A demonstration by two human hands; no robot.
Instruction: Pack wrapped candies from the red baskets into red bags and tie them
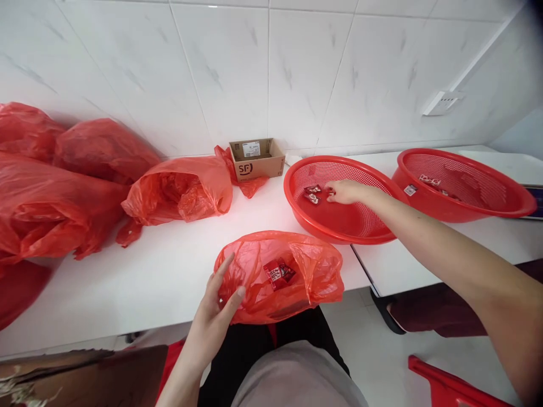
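Note:
My left hand (218, 305) grips the near left rim of an open red plastic bag (314, 271) at the table's front edge. A small red packet (278, 273) lies inside the bag. My right hand (343, 192) reaches into the nearer red mesh basket (339, 223), fingers curled over small red wrapped packets (313, 194) on its bottom. Whether it holds one I cannot make out.
A second red mesh basket (500, 206) with a few packets stands at the right. A small cardboard box (257, 161) sits against the tiled wall. Several stuffed red plastic bags (178, 189) pile up on the left of the white table (161, 271). A red stool edge (445, 384) shows on the floor.

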